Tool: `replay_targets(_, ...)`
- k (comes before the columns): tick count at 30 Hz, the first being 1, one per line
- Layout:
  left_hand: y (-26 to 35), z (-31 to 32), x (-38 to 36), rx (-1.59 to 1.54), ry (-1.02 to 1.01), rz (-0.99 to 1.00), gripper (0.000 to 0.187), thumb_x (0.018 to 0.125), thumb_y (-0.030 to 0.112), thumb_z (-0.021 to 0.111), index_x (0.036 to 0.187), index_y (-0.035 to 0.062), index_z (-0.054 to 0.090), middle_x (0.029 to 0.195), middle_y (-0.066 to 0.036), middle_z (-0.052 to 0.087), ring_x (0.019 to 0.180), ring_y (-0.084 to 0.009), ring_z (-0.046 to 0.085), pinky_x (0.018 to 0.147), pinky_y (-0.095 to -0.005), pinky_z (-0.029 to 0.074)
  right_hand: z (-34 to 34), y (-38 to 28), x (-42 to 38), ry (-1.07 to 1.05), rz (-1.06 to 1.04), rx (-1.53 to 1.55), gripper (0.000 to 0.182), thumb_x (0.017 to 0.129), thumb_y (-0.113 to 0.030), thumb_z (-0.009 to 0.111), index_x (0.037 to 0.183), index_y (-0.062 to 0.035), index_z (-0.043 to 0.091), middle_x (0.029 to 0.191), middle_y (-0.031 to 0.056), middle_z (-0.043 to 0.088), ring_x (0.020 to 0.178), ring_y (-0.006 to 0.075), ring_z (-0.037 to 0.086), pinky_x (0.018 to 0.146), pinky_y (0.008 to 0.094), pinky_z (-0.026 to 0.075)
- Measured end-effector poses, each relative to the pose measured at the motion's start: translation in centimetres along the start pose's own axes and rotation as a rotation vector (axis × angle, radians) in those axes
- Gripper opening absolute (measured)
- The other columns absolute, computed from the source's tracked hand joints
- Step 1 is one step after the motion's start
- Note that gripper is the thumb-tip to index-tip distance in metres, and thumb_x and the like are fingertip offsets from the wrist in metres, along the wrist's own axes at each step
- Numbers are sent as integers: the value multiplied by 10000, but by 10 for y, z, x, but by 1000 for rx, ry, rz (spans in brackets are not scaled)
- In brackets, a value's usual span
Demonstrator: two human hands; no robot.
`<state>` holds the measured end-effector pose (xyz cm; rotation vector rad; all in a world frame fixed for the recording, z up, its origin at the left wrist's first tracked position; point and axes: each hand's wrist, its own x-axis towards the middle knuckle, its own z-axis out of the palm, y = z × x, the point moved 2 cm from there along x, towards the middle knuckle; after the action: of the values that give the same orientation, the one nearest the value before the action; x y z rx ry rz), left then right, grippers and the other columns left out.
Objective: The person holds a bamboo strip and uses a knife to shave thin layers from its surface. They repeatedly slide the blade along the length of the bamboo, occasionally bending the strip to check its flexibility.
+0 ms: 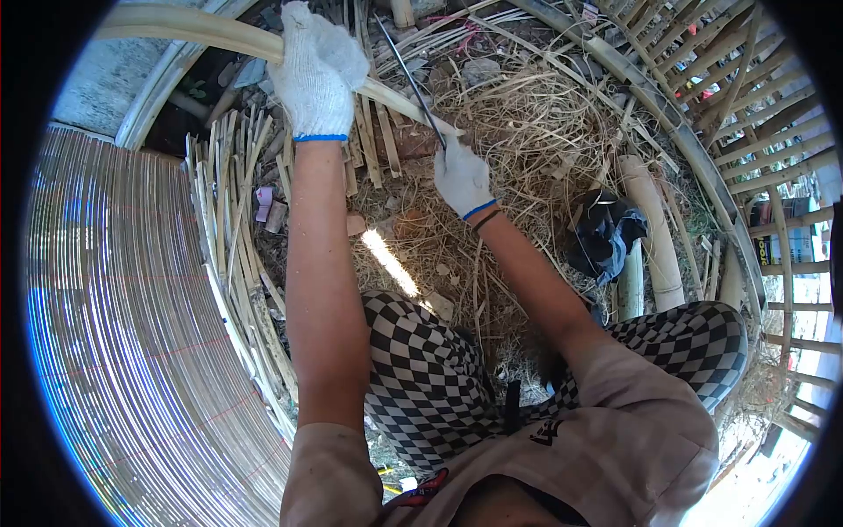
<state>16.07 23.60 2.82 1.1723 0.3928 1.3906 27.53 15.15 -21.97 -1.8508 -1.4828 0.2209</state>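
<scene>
Everything is being seen from the wearer's own head here, the lens pitched forward and steeply down! Closest of all, the shirt (615,430) and checked trousers (421,369) are caught low in the frame, while the forearms (327,237) are stretched away up the view. The gloved left hand (320,79) is placed near the top edge, the gloved right hand (463,177) nearer the centre. The straw-strewn ground (544,114) is looked down upon; a slatted screen (149,307) is taken in at the left, slatted fencing (781,167) at the right, both visibly curved, the sides rounded off in black.
</scene>
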Motion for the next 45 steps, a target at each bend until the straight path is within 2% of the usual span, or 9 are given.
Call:
replay_targets(4,12,-16,-6,1,87,22,587,1059,507,508,599,191,326,525,32,239,430,-142,221,439,-321,204,47,69,-6,-189,247,-141,289,989,-254,540,1069,0,653,865,256,717,777,432,711,724,514,575)
replay_targets(12,-2,-23,11,-98,-125,-1,569,1056,474,533,595,200,342,514,40,256,415,-139,248,426,-319,205,-38,-13,1,11,-74,-45,243,978,-247,561,950,-18,637,792,252,705,700,423,706,629,519,560)
replay_targets(13,-2,-22,9,-93,-140,-4,563,1056,461,544,597,199,349,512,40,268,408,-140,264,425,-318,213,-9,10,-3,22,-46,-125,207,961,-202,589,918,-29,693,732,174,695,658,400,703,665,486,597)
replay_targets(17,-1,-17,3,-60,20,45,545,1054,441,562,604,199,374,511,41,290,394,-136,281,412,-318,218,27,60,8,-250,238,-209,253,965,-236,589,894,-19,698,822,231,722,814,399,733,772,491,601)
replay_targets(25,-9,-25,7,-109,2,43,503,1049,424,573,632,189,420,526,37,306,406,-137,299,415,-311,228,38,77,-8,-133,102,-208,263,986,-231,543,1034,4,651,727,225,687,701,402,703,659,517,573)
replay_targets(27,-6,-19,10,-124,44,76,490,1052,417,568,643,184,432,535,35,310,412,-137,300,419,-308,228,57,95,5,-367,-267,-565,275,986,-225,543,1087,11,641,727,226,688,682,404,697,635,519,568)
replay_targets(33,-9,-23,18,-76,-63,64,460,1045,427,573,676,175,466,558,26,329,430,-144,310,432,-311,248,-33,2,11,-202,4,-125,263,971,-211,565,1091,7,651,835,231,727,792,389,736,676,508,594)
replay_targets(36,-11,-19,9,-76,40,56,452,1045,420,577,680,177,467,558,31,329,426,-140,312,431,-308,248,32,77,11,-355,298,-110,317,1006,-264,524,1119,13,627,862,256,716,806,423,712,717,526,572)
replay_targets(45,-9,11,12,-53,184,75,347,1043,402,609,778,190,534,524,48,351,369,-119,308,356,-293,224,-12,27,6,-130,25,-120,291,1005,-247,526,1005,-7,690,726,201,682,738,386,719,690,483,592)
